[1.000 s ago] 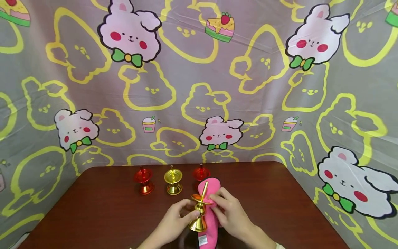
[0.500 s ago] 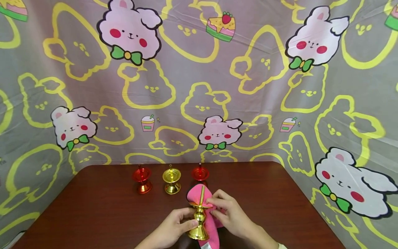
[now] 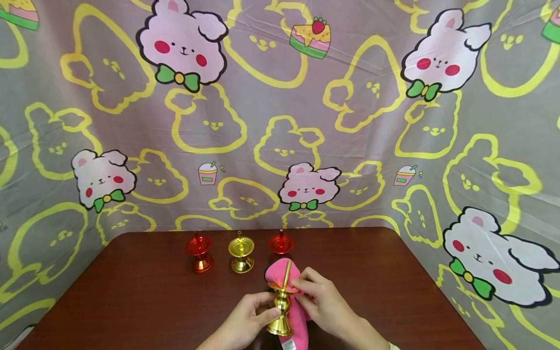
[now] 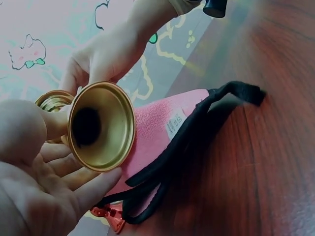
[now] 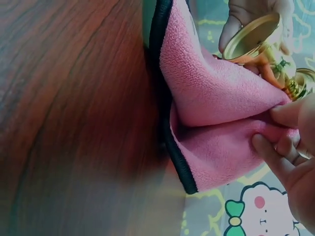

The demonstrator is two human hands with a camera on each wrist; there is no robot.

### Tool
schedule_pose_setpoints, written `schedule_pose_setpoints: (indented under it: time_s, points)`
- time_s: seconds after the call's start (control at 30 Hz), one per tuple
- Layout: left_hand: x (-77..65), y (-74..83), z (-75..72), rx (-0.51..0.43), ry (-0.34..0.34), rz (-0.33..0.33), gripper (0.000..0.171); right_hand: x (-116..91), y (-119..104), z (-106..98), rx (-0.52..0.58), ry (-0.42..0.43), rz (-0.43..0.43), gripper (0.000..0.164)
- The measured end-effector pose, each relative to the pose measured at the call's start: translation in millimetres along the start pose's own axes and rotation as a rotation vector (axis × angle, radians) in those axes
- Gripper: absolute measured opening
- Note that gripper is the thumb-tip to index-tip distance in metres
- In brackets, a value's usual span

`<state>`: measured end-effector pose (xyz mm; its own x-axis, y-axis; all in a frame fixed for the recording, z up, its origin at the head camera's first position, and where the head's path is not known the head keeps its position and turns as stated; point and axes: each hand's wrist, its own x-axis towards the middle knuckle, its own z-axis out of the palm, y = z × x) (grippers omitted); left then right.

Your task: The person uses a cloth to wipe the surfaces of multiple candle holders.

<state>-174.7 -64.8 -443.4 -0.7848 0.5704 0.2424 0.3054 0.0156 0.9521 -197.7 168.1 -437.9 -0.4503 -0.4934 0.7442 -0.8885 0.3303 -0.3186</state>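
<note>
Near the table's front edge, my left hand (image 3: pixel 249 318) grips a shiny gold candle holder (image 3: pixel 282 308) round its stem, tilted a little. Its hollow base (image 4: pixel 103 127) faces the camera in the left wrist view. A pink cloth (image 5: pixel 221 93) with a dark edge and a white label hangs behind and beside the holder. My right hand (image 3: pixel 325 299) pinches this cloth between thumb and fingers at the holder's dish. The dish partly hides the fingertips of the right hand in the head view.
Farther back on the dark wooden table (image 3: pixel 144 291) stand a red candle holder (image 3: pixel 200 253), a gold candle holder (image 3: pixel 241 253) and another red candle holder (image 3: pixel 281 244). The last is partly hidden by the cloth. A patterned curtain (image 3: pixel 367 146) surrounds the table's back and sides.
Over the last second the held gold candle holder turned more upright and came slightly lower, and the cloth's top shifted left and down. In the last half second the holder tilted slightly.
</note>
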Motion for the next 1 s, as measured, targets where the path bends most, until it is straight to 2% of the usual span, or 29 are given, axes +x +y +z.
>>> schedule_pose_setpoints:
  time_s: [0.27, 0.4, 0.53, 0.7, 0.87, 1.0]
  points:
    - [2.5, -0.8, 2.1, 0.130, 0.091, -0.055, 0.030, 0.7, -3.4, 0.1, -0.171, -0.006, -0.001, 0.036]
    - [2.5, -3.3, 3.7, 0.240, 0.133, -0.068, 0.028, 0.0, -6.3, 1.2, -0.242, -0.014, 0.004, 0.035]
    - [2.9, -3.6, 6.5, 0.448, 0.201, -0.034, 0.022, 1.3, -9.3, 2.5, -0.302, -0.022, 0.000, 0.033]
    - [3.3, -3.5, 12.3, 0.775, 0.311, 0.006, 0.018, 4.0, -13.6, 4.5, -0.380, -0.026, 0.007, 0.030]
    - [4.6, -3.7, 16.9, 0.985, 0.370, 0.070, 0.021, 7.1, -18.0, 8.7, -0.439, -0.006, 0.033, 0.029]
    - [7.0, -6.7, 19.5, 1.141, 0.401, 0.176, 0.022, 8.6, -22.6, 13.2, -0.491, -0.002, 0.070, 0.027]
